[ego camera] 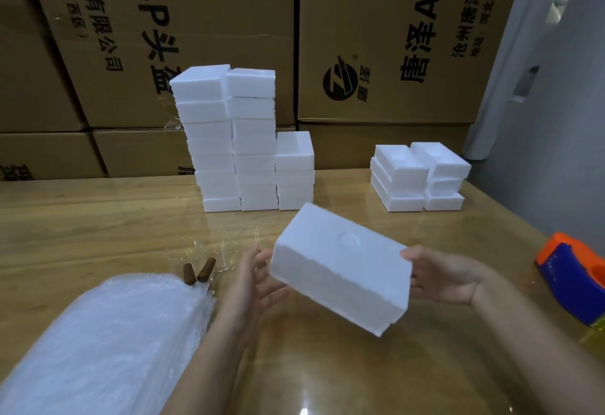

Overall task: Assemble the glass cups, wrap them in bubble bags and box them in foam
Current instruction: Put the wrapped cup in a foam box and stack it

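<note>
You hold the closed foam box (340,267) tilted between your hands, above the wooden table (98,218): your left hand (258,280) presses its near end with flat, straight fingers, and your right hand (438,280) grasps the far end, thumb on the top edge. Just beyond your left hand stand glass cups (212,251) and brown handles (199,270), with bubble bags (108,342) beside that forearm. A tape dispenser (576,283) lies right of your right hand.

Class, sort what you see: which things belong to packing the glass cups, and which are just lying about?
Job: tilted white foam box; clear glass cups; brown cylindrical pieces; clear bubble-bag pile; stacked white foam boxes.
Lying about: orange-and-blue tape dispenser; brown cardboard cartons.
</note>
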Available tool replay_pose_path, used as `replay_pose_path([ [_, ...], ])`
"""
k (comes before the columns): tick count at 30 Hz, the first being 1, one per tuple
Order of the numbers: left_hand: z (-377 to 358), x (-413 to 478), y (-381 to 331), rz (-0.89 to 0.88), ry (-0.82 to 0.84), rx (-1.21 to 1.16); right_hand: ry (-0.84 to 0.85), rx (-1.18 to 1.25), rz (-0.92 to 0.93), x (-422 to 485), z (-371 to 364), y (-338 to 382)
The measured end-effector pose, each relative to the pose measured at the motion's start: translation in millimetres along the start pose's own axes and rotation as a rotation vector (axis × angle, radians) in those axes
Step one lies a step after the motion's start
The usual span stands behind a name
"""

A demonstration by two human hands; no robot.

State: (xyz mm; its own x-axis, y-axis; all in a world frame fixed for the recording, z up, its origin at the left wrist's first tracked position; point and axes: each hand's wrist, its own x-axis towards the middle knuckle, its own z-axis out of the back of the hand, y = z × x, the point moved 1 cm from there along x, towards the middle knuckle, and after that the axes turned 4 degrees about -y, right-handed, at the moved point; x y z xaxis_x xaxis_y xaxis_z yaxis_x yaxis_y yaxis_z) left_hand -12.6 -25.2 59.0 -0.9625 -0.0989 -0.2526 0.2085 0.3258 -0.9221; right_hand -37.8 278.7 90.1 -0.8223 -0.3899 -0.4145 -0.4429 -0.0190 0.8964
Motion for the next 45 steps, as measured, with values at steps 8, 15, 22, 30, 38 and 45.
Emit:
replay_pose_path([
  [8, 6, -7, 49, -0.179, -0.005, 0.331, -0.322, 0.363, 0.153, 37, 3, 79],
  [15, 9, -6, 52, -0.207, 0.065, 0.387, -0.532, 0.527, 0.166, 98, -47, 160],
  [22, 8, 1, 55, -0.213, 0.088, 0.437, -0.578, 0.423, 0.194, 150, -82, 196],
  [30, 9, 4, 58, -0.215, 0.090, 0.468, -0.712, 0.131, 0.084, 175, -89, 200],
  [38, 8, 7, 61, -0.219, 0.086, 0.480, -0.672, 0.145, 0.165, 178, -98, 202],
  [45, 9, 8, 62, -0.235, 0.063, 0.496, -0.658, 0.185, 0.181, 185, -95, 202],
])
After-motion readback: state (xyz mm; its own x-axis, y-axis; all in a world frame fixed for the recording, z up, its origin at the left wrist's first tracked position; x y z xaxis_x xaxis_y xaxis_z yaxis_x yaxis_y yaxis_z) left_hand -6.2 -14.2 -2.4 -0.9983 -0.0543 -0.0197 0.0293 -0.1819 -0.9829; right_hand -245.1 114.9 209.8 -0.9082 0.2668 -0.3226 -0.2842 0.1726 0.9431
